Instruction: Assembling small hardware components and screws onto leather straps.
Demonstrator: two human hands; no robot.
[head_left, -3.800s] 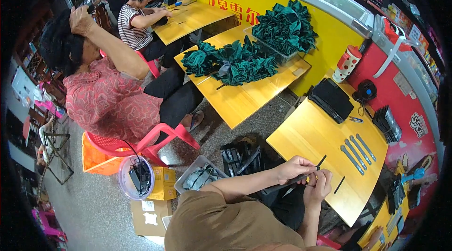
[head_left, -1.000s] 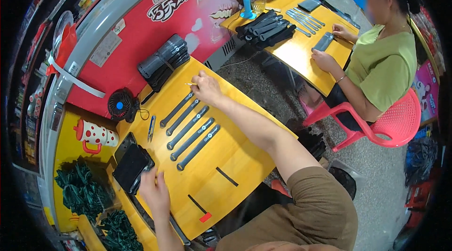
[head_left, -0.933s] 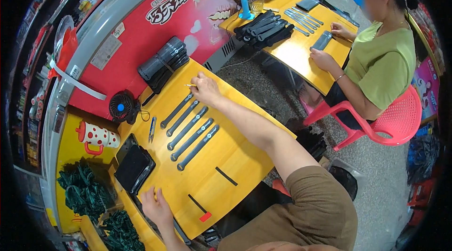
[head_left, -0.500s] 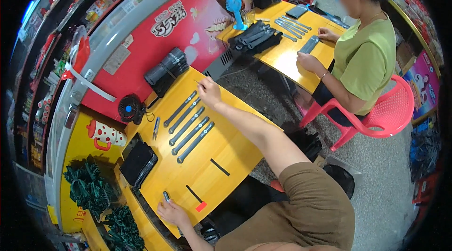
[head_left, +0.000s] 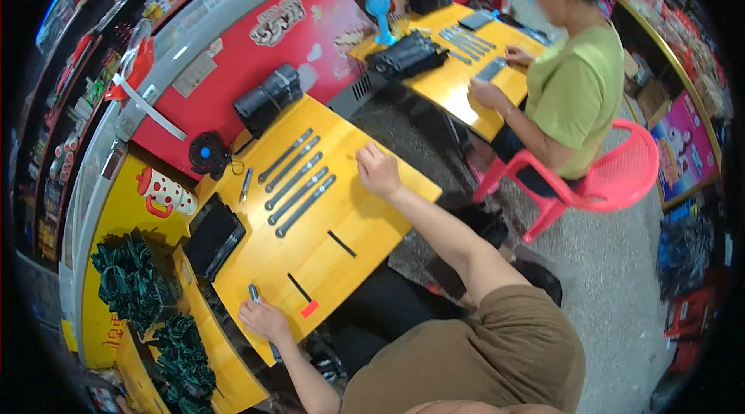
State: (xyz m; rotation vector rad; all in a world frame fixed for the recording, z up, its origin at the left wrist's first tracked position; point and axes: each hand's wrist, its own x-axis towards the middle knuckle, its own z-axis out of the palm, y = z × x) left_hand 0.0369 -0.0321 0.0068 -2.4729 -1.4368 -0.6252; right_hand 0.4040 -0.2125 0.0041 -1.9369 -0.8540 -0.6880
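My left hand point(head_left: 264, 319) is closed round a narrow dark strip point(head_left: 253, 292) near the table's front left edge. The strip's grey end sticks out past the fingers, and a dark piece shows below the hand. My right hand point(head_left: 379, 171) is raised over the right part of the yellow table point(head_left: 341, 208), thumb and fingers pinched together. Whatever they may pinch is too small to make out. Left of it, several dark grey strips point(head_left: 306, 206) lie side by side, slanting, each with a pale round mark near its upper end.
A black flat pouch point(head_left: 215, 239), pen point(head_left: 246, 185), small black fan point(head_left: 208, 154) and black bundle point(head_left: 268, 101) line the far left side. Dark green bunched cloth point(head_left: 132, 278) sits lower left. A co-worker point(head_left: 578, 88) handles a grey strip at another table point(head_left: 442, 92).
My right hand has drawn back from the upper ends of the strips toward the right. My left hand keeps its hold on the dark strip. The whole view has shifted slightly.
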